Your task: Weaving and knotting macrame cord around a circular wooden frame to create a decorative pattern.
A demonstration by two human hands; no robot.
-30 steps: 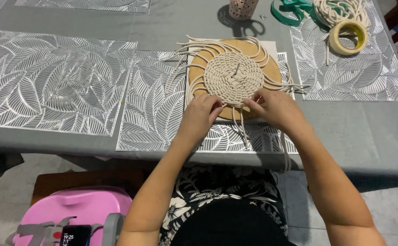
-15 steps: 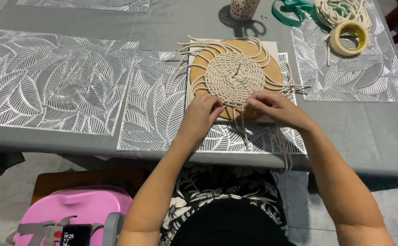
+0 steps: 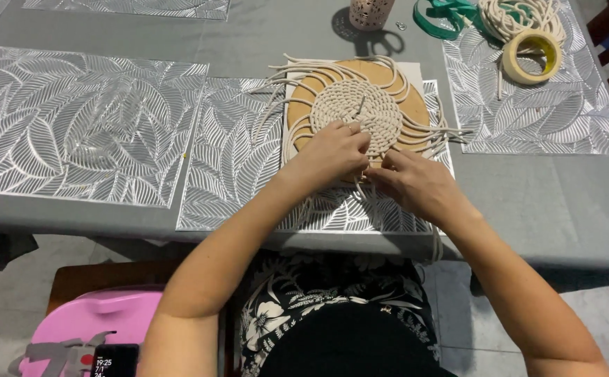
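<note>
At the table's [image 3: 528,209] near edge, left hand [image 3: 332,150] and right hand [image 3: 416,183] pinch cords on a coiled macramé round [image 3: 355,108]; a slack pull could likely loosen the knot.

On the tabletop [image 3: 549,209] before us: coiled cord mat [image 3: 355,112] on a round board [image 3: 318,91], itself on the middle placemat [image 3: 228,167]. Tape roll [image 3: 531,57] and cord bundle [image 3: 521,17] lie behind-right; our hands [image 3: 332,150] meet at the mat's near edge.
</note>
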